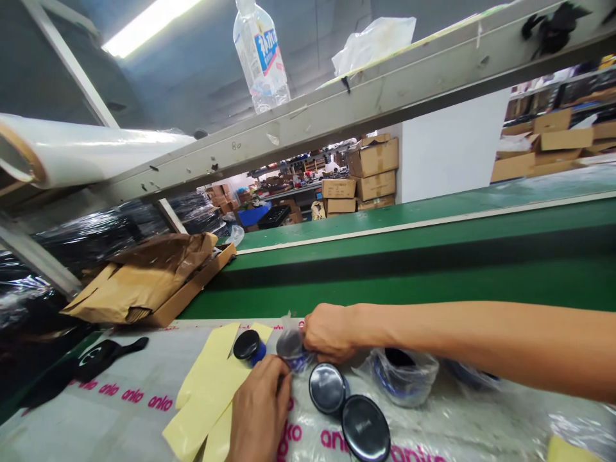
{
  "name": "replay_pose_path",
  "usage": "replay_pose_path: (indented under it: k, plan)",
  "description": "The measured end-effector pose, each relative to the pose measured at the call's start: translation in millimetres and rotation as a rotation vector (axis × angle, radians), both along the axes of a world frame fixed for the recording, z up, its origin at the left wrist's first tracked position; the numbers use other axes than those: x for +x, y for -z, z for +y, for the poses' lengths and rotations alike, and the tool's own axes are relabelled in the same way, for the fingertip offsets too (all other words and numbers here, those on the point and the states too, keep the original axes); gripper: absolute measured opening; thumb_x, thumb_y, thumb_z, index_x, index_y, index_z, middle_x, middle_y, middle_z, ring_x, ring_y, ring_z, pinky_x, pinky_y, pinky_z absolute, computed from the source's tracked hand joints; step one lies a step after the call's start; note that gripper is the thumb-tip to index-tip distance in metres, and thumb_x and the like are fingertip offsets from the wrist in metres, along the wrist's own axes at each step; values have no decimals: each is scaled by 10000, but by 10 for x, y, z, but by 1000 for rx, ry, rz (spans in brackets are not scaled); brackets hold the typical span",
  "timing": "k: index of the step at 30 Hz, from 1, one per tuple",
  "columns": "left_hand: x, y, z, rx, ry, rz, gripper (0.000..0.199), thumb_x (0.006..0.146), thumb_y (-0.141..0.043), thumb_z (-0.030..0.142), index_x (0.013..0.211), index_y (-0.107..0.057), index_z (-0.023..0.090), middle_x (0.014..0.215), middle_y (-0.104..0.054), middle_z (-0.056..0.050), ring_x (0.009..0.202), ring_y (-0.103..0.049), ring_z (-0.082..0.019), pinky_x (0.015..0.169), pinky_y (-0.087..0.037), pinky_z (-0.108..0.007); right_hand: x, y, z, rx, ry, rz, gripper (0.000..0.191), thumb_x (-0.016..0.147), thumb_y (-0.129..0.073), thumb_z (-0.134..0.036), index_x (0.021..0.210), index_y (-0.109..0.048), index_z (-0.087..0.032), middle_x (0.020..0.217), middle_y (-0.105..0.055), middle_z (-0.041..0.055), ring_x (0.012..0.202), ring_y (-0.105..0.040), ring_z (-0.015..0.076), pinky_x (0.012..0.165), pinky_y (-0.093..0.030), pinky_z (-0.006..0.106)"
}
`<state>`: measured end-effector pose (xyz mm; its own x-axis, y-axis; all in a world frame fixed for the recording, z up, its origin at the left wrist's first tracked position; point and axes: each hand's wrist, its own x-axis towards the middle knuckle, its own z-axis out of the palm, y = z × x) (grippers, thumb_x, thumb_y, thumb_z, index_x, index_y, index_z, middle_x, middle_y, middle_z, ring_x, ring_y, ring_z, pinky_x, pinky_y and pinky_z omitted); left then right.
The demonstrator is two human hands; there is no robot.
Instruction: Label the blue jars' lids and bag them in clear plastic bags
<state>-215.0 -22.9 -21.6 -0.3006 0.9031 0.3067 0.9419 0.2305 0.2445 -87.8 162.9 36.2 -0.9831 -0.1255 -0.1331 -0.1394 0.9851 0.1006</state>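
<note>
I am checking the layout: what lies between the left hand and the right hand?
In the head view, a round container in clear plastic lies between the left hand and right hand.

Clock reference: bagged container [290, 346] between the hands. Clear passage: 12 o'clock, over green surface [289, 285], below shelf beam [308, 125]. Obstructions: right hand [330, 333], 2–3 o'clock; two black-topped containers [327, 388], 5 o'clock; left hand [260, 401], 7 o'clock; upright container [247, 347], 9 o'clock.
</note>
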Motion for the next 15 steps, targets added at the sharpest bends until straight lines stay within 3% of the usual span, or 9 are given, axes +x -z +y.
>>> replay_pose_path:
  k: [3, 5, 11, 15]
  plan:
    - [-25, -67, 55, 21, -27, -183, 250, 977, -442, 373, 817, -587, 246, 659, -647, 40, 579, -614, -154, 569, -443, -250, -55, -121, 76, -465, 219, -31, 79, 773, -668, -230, 744, -686, -159, 685, -647, 36, 671, -597, 211, 593, -395, 309]
    - [-41, -94, 121, 65, -65, -270, 298, 972, -413, 438, 826, -584, 242, 657, -654, 31, 587, -619, -164, 563, -445, -253, -98, -144, 145, -684, 327, -39, 82, 759, -643, -236, 719, -657, -165, 642, -601, 5, 656, -586, 192, 596, -409, 291]
    - [-48, -149, 299, 194, -175, -412, 335, 885, -459, 517, 858, -604, 216, 733, -688, -29, 674, -643, -218, 659, -470, -313, -173, -52, 219, -1027, 478, -18, 126, 773, -547, -275, 743, -600, -165, 697, -617, -8, 625, -597, 136, 589, -508, 251]
    - [-73, -286, 322, 214, -212, -505, 404, 835, -509, 600, 845, -619, 211, 713, -686, -26, 677, -657, -230, 655, -492, -319, -110, -153, 265, -1151, 519, 69, 146, 774, -492, -263, 728, -586, -160, 729, -626, 1, 654, -608, 132, 592, -535, 245]
